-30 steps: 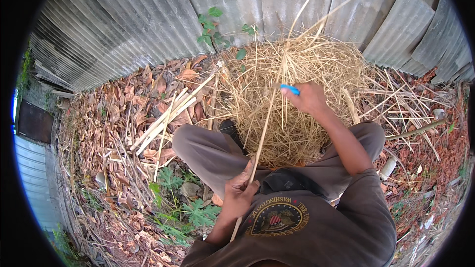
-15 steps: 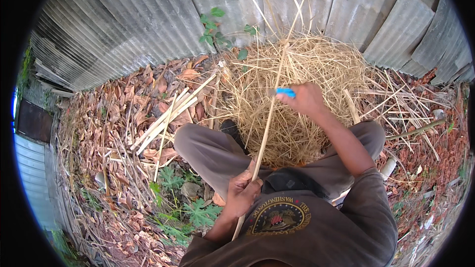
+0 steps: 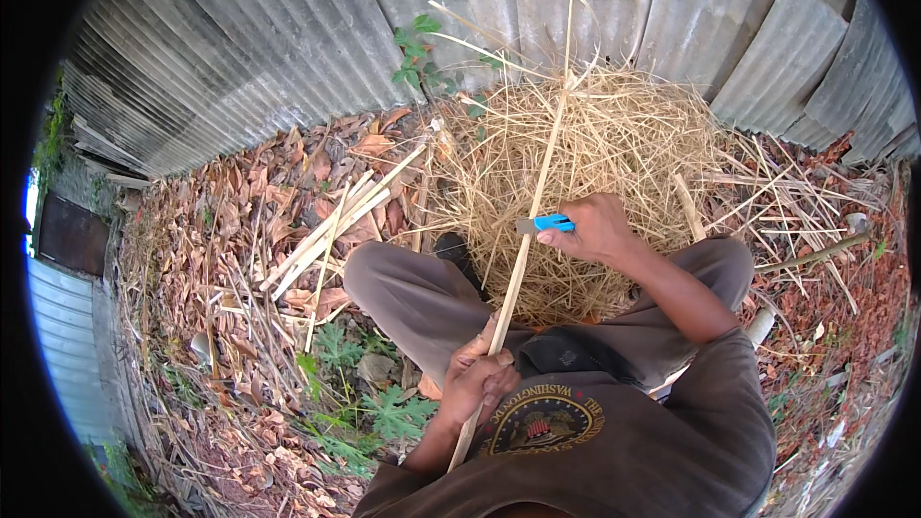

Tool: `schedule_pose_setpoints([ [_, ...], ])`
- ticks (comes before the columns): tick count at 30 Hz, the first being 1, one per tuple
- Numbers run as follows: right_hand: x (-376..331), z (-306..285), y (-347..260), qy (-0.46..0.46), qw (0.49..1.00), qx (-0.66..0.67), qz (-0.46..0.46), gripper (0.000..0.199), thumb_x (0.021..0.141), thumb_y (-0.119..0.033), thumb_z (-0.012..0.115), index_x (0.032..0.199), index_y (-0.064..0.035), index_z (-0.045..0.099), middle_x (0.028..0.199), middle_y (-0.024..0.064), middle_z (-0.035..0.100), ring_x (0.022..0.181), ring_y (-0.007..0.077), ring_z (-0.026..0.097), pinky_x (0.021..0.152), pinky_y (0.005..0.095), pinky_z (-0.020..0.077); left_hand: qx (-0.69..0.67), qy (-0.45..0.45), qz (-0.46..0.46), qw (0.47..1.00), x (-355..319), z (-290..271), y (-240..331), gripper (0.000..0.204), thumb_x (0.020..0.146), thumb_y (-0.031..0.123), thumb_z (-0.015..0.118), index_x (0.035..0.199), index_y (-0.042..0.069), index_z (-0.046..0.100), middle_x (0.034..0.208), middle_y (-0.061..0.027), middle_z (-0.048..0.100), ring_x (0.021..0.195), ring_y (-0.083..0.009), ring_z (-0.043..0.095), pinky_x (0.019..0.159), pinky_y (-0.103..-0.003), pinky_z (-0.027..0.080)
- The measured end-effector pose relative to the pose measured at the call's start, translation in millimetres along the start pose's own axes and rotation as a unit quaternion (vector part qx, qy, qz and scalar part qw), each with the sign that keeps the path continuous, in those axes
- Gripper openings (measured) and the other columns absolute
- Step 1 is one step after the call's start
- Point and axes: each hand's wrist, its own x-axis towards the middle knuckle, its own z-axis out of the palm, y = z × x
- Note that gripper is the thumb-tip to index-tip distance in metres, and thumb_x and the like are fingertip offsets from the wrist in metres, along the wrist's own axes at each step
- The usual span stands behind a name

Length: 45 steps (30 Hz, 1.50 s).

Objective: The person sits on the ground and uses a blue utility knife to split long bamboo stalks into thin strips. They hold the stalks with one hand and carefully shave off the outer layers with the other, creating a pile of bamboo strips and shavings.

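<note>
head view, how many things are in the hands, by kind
blue-handled knife in the right hand: 1
long bamboo strip in the left hand: 1
total: 2

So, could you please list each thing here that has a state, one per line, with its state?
Left hand: shut on the stick, near the lap.
Right hand: shut on the knife.
Stick: held slanted, its far end over the shavings.
Knife: blue handle, blade out, against the stick.
Shavings: heaped loose by the metal wall.
Loose sticks: lying flat on dry leaves.
</note>
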Motion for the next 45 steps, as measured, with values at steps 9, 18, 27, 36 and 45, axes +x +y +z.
schedule_pose_setpoints([
  [9,1.2,11.7,8.6,0.030,0.997,-0.044,-0.055,0.073,0.074,-0.081,0.051,0.048,-0.0128,0.048,0.041,0.0026,0.045,0.035,0.0204,0.048,0.038,0.0349,0.0375,-0.055,0.014,-0.034,0.998,11.3,5.7,0.5,0.059,0.088,-0.001,0.047,0.145,0.014,0.036,0.052,0.0038,0.034,0.038,-0.0071,0.032,0.050,-0.025,0.032],
  [18,22.2,6.9,79.4,0.060,0.986,-0.111,0.112,0.074,0.078,-0.078,0.049,0.055,-0.0087,0.060,0.043,0.0045,0.049,0.038,0.0229,0.052,0.042,0.0376,0.0440,-0.025,-0.007,-0.040,0.999,5.3,3.5,-8.6,0.049,0.091,-0.001,0.047,0.138,0.012,0.046,0.054,0.0049,0.033,0.041,-0.0063,0.033,0.050,-0.024,0.030],
  [27,5.8,12.4,4.4,0.003,0.998,-0.056,-0.005,0.075,0.077,-0.080,0.047,0.049,-0.0108,0.055,0.041,0.0044,0.047,0.037,0.0222,0.051,0.039,0.0361,0.0407,0.003,-0.011,0.016,1.000,3.5,-7.4,-4.4,0.058,0.091,-0.002,0.047,0.146,0.014,0.038,0.053,0.0037,0.035,0.041,-0.0062,0.030,0.048,-0.023,0.029],
  [36,29.6,14.4,94.0,-0.001,0.976,-0.109,0.189,0.078,0.082,-0.080,0.038,0.053,-0.0099,0.055,0.044,0.0074,0.048,0.042,0.0248,0.053,0.044,0.0415,0.0426,0.041,-0.004,-0.037,0.998,-5.3,-1.4,-17.4,0.058,0.092,-0.002,0.048,0.147,0.014,0.036,0.054,0.0035,0.035,0.042,-0.0063,0.031,0.046,-0.023,0.030],
  [45,31.3,9.4,149.2,-0.046,0.944,-0.148,0.290,0.077,0.083,-0.077,0.038,0.063,-0.0080,0.066,0.056,0.0128,0.057,0.058,0.0304,0.061,0.056,0.0438,0.0468,0.087,0.001,-0.059,0.994,2.1,-6.7,-20.1,0.056,0.093,0.000,0.049,0.146,0.011,0.037,0.055,0.0028,0.038,0.043,-0.0071,0.033,0.047,-0.023,0.031],
])
